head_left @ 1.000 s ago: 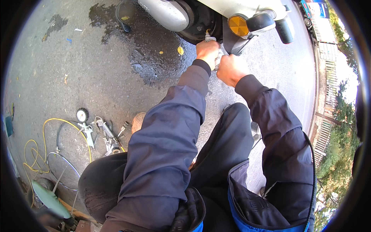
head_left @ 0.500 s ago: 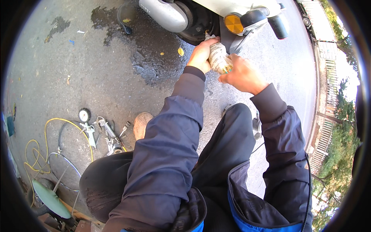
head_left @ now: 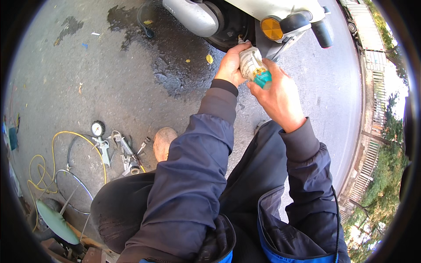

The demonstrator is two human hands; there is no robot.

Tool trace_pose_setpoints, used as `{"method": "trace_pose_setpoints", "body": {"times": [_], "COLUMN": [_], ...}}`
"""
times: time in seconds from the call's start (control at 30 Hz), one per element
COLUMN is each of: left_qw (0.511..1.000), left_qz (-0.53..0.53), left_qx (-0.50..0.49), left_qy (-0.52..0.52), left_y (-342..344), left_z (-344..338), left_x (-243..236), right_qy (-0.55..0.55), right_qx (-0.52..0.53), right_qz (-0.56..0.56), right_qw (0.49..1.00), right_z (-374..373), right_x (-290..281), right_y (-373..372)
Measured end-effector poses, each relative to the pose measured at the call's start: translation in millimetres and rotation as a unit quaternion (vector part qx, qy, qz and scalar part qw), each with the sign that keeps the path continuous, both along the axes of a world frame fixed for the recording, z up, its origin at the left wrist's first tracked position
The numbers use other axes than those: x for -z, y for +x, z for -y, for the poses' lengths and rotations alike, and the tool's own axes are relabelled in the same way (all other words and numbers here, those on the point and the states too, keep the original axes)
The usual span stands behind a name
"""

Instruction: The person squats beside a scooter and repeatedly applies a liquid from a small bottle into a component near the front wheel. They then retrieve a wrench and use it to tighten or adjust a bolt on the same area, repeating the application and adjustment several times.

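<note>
A crumpled, pale plastic squeeze bottle with a teal-green patch near its lower end is between my two hands, beside the dark wheel of a parked scooter. My left hand is wrapped round the bottle's left side and upper part. On the right, my right hand closes its thumb and fingers on the lower end. The bottle's narrow end points up toward the wheel. Whether it joins a valve there is hidden by my left fingers.
The scooter's silver cover and orange reflector are close above my hands. Wet asphalt lies to the left. A tyre inflator with gauge, a yellow hose and a green disc are lower left.
My right hand has shifted down toward the bottle's lower end, with its wrist lower, and more of the teal patch shows. My left hand keeps its hold; the view has shifted slightly.
</note>
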State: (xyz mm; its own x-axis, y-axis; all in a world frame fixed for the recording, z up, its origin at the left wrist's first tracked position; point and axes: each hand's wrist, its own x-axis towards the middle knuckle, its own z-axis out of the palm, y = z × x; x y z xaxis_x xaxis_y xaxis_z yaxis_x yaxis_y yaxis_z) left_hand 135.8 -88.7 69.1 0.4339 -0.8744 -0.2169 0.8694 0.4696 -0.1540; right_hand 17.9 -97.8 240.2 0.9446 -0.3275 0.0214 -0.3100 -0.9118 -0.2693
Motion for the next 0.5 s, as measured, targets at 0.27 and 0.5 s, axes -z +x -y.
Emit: {"method": "trace_pose_setpoints", "body": {"times": [0.27, 0.5], "left_qw": [1.000, 0.998], "left_qz": [-0.001, -0.026], "left_qx": [-0.005, 0.046], "left_qy": [0.003, -0.017], "left_y": [0.1, 0.6], "left_z": [2.1, 2.8], "left_x": [-1.8, 4.6], "right_qy": [-0.029, 0.047], "right_qx": [0.013, 0.036], "right_qz": [-0.012, 0.093], "right_qw": [0.999, 0.994], "right_z": [0.7, 1.7], "right_x": [8.3, 33.2], "right_y": [1.6, 4.2]}}
